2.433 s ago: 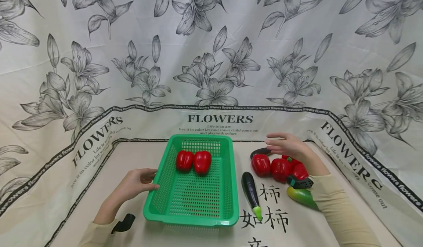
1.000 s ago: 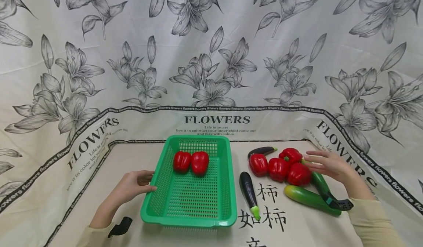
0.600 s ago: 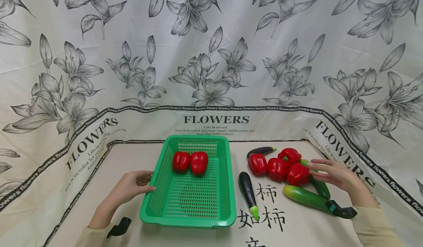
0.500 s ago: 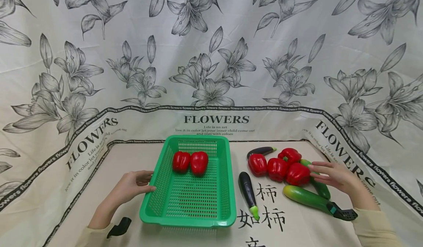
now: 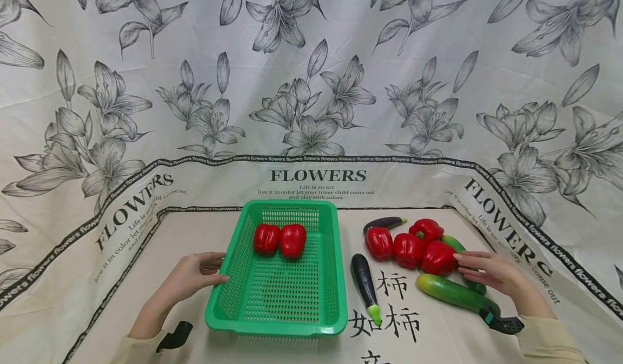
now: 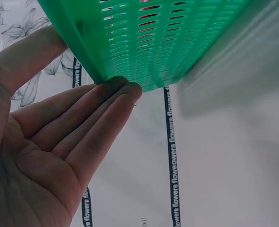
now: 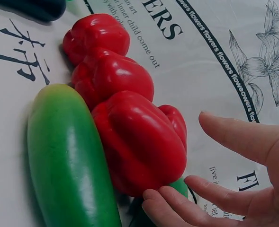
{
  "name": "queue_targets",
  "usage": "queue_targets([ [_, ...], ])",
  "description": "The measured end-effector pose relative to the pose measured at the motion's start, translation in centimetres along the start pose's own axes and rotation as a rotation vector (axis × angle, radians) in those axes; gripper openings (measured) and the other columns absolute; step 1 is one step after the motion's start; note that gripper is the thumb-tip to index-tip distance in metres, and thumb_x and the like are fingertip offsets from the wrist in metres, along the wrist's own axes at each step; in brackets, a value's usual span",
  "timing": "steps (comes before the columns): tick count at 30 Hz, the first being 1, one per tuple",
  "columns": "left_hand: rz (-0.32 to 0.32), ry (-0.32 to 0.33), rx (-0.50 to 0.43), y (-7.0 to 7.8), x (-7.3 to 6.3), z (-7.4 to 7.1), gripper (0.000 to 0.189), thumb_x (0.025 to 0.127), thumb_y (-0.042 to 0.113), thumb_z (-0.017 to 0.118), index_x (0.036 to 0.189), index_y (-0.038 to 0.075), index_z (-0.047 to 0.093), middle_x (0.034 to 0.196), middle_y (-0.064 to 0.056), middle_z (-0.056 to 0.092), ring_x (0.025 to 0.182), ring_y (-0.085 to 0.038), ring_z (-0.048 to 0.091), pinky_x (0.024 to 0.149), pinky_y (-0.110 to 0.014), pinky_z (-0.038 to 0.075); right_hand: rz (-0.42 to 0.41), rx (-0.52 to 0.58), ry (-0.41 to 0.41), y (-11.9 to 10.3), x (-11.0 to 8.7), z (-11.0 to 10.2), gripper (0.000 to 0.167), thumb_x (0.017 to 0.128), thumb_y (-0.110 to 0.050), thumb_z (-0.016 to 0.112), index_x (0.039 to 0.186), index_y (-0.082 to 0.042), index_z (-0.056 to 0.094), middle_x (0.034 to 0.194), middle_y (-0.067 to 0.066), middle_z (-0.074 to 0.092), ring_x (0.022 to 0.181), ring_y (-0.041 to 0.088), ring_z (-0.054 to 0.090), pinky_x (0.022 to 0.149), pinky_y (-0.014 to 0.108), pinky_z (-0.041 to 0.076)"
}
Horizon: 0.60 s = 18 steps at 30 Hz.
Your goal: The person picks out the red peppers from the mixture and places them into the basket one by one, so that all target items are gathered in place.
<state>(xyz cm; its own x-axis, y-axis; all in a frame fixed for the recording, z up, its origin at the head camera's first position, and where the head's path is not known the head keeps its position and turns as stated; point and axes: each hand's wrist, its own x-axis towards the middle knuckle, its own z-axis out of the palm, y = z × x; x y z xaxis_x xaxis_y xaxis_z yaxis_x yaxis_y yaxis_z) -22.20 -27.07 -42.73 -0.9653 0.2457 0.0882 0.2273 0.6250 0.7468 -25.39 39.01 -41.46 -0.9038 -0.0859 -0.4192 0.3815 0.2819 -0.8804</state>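
Observation:
My left hand [image 5: 187, 275] is at the left side of a green plastic basket [image 5: 342, 277]. Its thumb lies at the rim, and its nearly straight fingers [image 6: 106, 109] touch the outer wall. Two red bell peppers [image 5: 266, 239] lie inside the basket. My right hand [image 5: 491, 271] is just right of the nearest red bell pepper [image 5: 439, 257], fingers extended and holding nothing; whether the fingertips touch the pepper I cannot tell. Below the hand lies a smooth green cucumber [image 7: 70, 156] with a yellowish end. Another green cucumber [image 5: 452, 242] is partly hidden behind the pepper and the hand.
Several more red peppers [image 5: 408, 249] cluster on the right of the cloth-covered table. One dark eggplant [image 5: 384, 223] lies behind them. Another eggplant [image 5: 364, 280] lies between the basket and the black printed characters [image 5: 391, 284]. A flower-print cloth [image 5: 316, 110] hangs at the back.
My right hand has moved from above the peppers to the right, then lower beside the nearest pepper, uncovering the peppers and cucumbers. My left hand stays at the basket.

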Motion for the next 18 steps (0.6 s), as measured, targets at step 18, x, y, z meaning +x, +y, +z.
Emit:
queue_targets([
  [18, 0.003, 0.002, 0.010, 0.02, -0.04, 0.06, 0.063, 0.078, 0.032, 0.078, 0.127, -0.002, 0.057, 0.118, -0.019, 0.065, 0.102, -0.030, 0.067, 0.079, -0.032, 0.059, 0.046, -0.017, 0.034, 0.12, 0.86, 0.76, 0.090, 0.093, -0.028, 0.062, 0.140, 0.022, 0.005, 0.107, 0.010, 0.067, 0.093, 0.016, 0.068, 0.090, 0.039, 0.054],
])
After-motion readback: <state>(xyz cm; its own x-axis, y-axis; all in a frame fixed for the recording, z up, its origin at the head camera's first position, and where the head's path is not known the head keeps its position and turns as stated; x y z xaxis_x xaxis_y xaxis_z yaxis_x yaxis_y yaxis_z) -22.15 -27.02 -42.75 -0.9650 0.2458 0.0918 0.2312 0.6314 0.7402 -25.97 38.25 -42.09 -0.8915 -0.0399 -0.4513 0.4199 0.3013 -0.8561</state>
